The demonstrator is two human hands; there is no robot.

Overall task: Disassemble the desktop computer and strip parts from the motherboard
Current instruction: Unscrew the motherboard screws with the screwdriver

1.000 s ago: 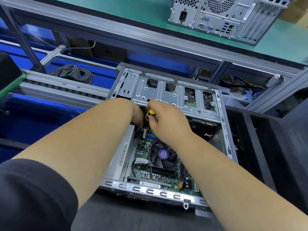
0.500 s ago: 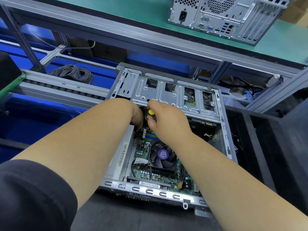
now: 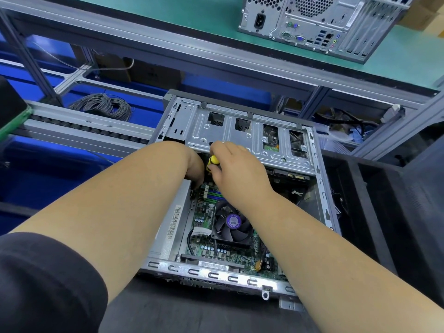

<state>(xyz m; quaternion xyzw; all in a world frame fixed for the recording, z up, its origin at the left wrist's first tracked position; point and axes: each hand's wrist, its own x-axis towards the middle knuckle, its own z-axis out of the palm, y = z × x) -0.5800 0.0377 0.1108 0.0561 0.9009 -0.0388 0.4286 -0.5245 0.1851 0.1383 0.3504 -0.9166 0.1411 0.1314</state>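
Note:
An open desktop case (image 3: pixel 319 188) lies flat before me, with its green motherboard (image 3: pixel 204 251) exposed. A black CPU fan (image 3: pixel 231 224) with a purple label sits mid-board. A silver drive cage (image 3: pixel 240 131) spans the far end. My right hand (image 3: pixel 236 174) is shut on a yellow-and-black screwdriver handle (image 3: pixel 212 162) at the cage's near edge. My left hand (image 3: pixel 195 164) reaches down beside it into the case, its fingers hidden in the gap, so what they hold I cannot tell.
A second computer tower (image 3: pixel 317 22) stands on the green bench at the top right. A coil of grey cable (image 3: pixel 103 108) lies in a blue bin at left, behind a roller rail (image 3: pixel 79 131). A black tray (image 3: pixel 384 212) sits to the right.
Both hands stay in place at the cage's edge. The screwdriver handle has shifted slightly within my right hand.

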